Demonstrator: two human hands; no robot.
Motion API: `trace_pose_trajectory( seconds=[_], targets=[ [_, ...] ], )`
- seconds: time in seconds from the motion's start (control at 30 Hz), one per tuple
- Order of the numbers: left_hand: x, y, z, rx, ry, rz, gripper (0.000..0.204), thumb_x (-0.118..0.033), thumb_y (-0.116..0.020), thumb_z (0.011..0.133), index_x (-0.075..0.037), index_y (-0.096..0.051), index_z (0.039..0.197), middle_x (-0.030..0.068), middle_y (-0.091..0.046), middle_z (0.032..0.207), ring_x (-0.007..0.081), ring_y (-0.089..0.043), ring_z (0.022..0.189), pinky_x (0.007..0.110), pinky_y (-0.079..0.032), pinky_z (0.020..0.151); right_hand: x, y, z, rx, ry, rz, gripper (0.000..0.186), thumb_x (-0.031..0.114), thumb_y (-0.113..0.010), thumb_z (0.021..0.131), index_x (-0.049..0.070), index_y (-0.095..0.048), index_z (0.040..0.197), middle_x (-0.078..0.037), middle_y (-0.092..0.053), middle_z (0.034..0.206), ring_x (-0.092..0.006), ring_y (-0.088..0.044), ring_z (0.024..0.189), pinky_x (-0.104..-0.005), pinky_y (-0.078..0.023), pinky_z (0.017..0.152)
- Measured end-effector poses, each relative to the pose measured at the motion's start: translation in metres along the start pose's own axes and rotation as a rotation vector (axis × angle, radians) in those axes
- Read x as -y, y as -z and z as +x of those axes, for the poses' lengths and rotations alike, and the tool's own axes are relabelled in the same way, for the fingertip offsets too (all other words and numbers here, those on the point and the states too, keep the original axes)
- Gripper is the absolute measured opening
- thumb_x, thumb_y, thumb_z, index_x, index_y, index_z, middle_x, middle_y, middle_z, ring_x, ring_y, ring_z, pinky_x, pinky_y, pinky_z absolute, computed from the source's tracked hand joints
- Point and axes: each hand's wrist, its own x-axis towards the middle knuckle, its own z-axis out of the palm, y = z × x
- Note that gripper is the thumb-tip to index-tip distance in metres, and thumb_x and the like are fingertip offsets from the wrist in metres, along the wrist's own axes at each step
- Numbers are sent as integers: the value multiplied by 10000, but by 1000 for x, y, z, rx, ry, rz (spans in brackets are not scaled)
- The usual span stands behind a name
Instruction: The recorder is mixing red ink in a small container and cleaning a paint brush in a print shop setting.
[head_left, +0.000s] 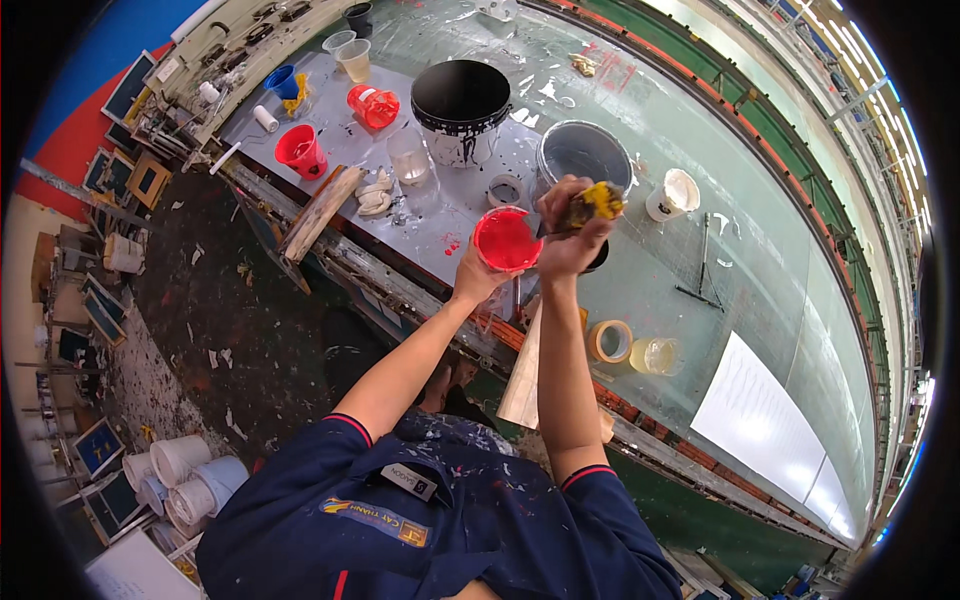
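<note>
My left hand (pixel 480 279) is wrapped round the side of a red plastic cup (pixel 505 240), which is tilted so its red-coated inside faces up. Close beside the cup's right rim, my right hand (pixel 568 243) grips a paint-crusted yellow and dark tool (pixel 600 202); its working end is hidden, so its kind is unclear. Just beyond my right hand stands a grey bucket (pixel 577 140). Left of that is a roll of tape (pixel 506 190). A dark round rim (pixel 598 258) shows partly under my right wrist.
A large black bucket (pixel 460 100), a clear cup (pixel 408 155) and red cups (pixel 302 151) stand at the back left. To the right are a white tub (pixel 675 194), a tape roll (pixel 610 341), a cup of yellowish liquid (pixel 655 356) and a white sheet (pixel 765 420). A wooden board (pixel 325 212) overhangs the table edge.
</note>
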Motion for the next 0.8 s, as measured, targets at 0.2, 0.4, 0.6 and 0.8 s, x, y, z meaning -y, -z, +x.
trace_pose_trajectory(
  seconds=[0.2, 0.4, 0.6, 0.8],
  targets=[
    [0, -5, 5, 20, -19, -40, 1008, -297, -842, 536, -83, -262, 1332, 143, -530, 1191, 276, -548, 1066, 367, -477, 856, -14, 18, -3, -11, -253, -131, 533, 597, -408, 853, 66, -454, 828, -21, -415, 641, -80, -346, 515, -215, -277, 446],
    [7, -9, 5, 46, -9, -122, 1033, -260, -848, 531, -75, -234, 1340, 137, -510, 1217, 263, -527, 1097, 360, -463, 885, -23, 13, -3, -171, -196, -71, 555, 627, -414, 831, 74, -457, 857, -18, -434, 646, -82, -355, 495, -223, -275, 425],
    [3, -1, 1, 23, -13, -131, 896, -141, -824, 581, -58, -310, 1310, 97, -470, 1256, 194, -473, 1144, 324, -411, 942, 2, -11, 15, -83, -177, -123, 573, 642, -411, 825, 71, -453, 840, -13, -422, 599, -81, -342, 456, -225, -258, 399],
    [0, -11, 4, 34, -66, -120, 1057, -233, -846, 530, -82, -203, 1356, 144, -465, 1259, 270, -476, 1155, 358, -427, 932, -29, 7, -3, -189, -239, -242, 566, 643, -404, 828, 79, -448, 813, -14, -409, 583, -79, -330, 446, -210, -243, 397]
  ],
)
